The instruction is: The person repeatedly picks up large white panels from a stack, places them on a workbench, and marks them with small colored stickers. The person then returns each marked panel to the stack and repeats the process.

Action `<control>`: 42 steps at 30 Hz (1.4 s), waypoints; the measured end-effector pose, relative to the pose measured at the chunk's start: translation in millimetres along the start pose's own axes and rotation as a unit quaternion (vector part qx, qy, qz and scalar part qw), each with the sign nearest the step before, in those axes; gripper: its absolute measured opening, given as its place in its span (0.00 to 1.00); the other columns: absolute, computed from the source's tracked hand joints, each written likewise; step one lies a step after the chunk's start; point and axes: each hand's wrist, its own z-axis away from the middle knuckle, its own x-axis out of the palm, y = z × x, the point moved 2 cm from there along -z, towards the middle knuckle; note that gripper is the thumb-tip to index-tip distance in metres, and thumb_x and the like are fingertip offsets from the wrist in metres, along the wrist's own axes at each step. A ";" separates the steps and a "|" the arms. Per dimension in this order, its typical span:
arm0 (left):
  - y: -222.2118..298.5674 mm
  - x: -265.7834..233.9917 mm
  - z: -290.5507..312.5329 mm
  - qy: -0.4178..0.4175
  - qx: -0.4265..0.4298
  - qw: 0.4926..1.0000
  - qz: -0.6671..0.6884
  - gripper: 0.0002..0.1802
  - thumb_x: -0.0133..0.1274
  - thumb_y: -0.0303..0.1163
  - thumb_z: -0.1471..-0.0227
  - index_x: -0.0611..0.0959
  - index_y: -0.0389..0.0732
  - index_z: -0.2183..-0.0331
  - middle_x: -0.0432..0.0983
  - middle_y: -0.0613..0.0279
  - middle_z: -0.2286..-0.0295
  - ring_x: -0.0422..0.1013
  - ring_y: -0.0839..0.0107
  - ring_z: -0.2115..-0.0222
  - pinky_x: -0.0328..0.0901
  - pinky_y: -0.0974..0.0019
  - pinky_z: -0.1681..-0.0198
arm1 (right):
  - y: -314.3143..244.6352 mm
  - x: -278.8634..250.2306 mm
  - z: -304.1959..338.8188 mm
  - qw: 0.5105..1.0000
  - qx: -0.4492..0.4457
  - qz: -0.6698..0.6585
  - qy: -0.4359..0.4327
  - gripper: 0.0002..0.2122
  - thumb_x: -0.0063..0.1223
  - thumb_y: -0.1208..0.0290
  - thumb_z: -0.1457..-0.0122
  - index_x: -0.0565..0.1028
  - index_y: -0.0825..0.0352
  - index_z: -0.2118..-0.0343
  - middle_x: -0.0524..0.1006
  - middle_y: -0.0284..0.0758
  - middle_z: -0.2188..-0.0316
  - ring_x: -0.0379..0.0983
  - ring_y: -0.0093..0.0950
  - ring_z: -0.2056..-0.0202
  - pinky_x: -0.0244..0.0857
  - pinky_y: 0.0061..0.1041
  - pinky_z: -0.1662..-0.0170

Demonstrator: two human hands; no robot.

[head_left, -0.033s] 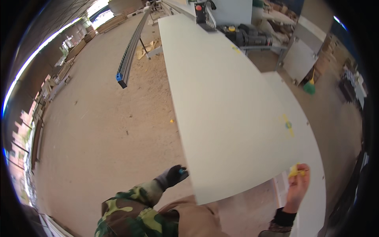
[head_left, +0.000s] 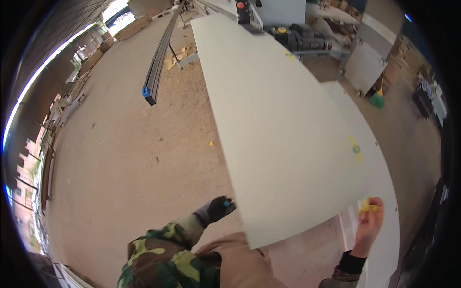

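A large pale board (head_left: 278, 139) stretches away from me, its near edge just in front of my body. My left hand (head_left: 219, 210), in a dark glove, is beside the board's left edge near the front corner. Its fingers are curled; a small blue patch shows at them, and I cannot tell whether it is a held object or part of the glove. By the near right corner, my bare right hand (head_left: 370, 224) pinches a small crumpled yellow piece (head_left: 366, 205), perhaps tape or film. A yellow strip with a round bluish mark (head_left: 356, 150) lies on the board's right side.
Under the board's right side runs a second pale panel (head_left: 384, 192). A long metal rail with a blue end (head_left: 150, 93) juts toward me at the left. Machinery with a dark motor (head_left: 307, 41) stands at the far end. A green broom (head_left: 377, 99) is at right.
The view has shifted slightly, so the board and both hands appear a little farther right. Both hands keep about the same places beside the board, and the yellow piece is still in my right hand.
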 end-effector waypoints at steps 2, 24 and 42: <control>20.4 -8.3 -11.1 0.037 -0.017 0.995 0.087 0.07 0.46 0.27 0.47 0.72 0.34 0.66 0.70 0.52 0.67 0.68 0.58 0.59 0.65 0.61 0.50 | -22.2 -8.1 10.2 0.994 0.067 0.051 0.073 0.07 0.39 0.79 0.43 0.67 0.65 0.62 0.66 0.28 0.67 0.55 0.11 0.79 0.49 0.09 0.77; 521.5 -14.8 -184.9 -0.015 -0.055 0.994 0.096 0.41 0.47 0.61 0.53 0.62 0.38 0.48 0.64 0.44 0.53 0.66 0.52 0.54 0.61 0.52 0.49 | 76.7 366.3 0.5 0.942 0.113 0.207 0.238 0.08 0.41 0.73 0.40 0.69 0.67 0.60 0.71 0.28 0.69 0.57 0.12 0.80 0.51 0.11 0.79; 398.3 159.5 -202.4 -0.051 0.043 0.974 -0.217 0.31 0.41 0.50 0.44 0.63 0.38 0.47 0.62 0.57 0.49 0.59 0.59 0.49 0.57 0.56 0.47 | 142.5 16.6 -227.6 0.708 0.022 0.676 0.202 0.07 0.42 0.73 0.48 0.75 0.65 0.74 0.75 0.44 0.73 0.71 0.44 0.67 0.65 0.38 0.64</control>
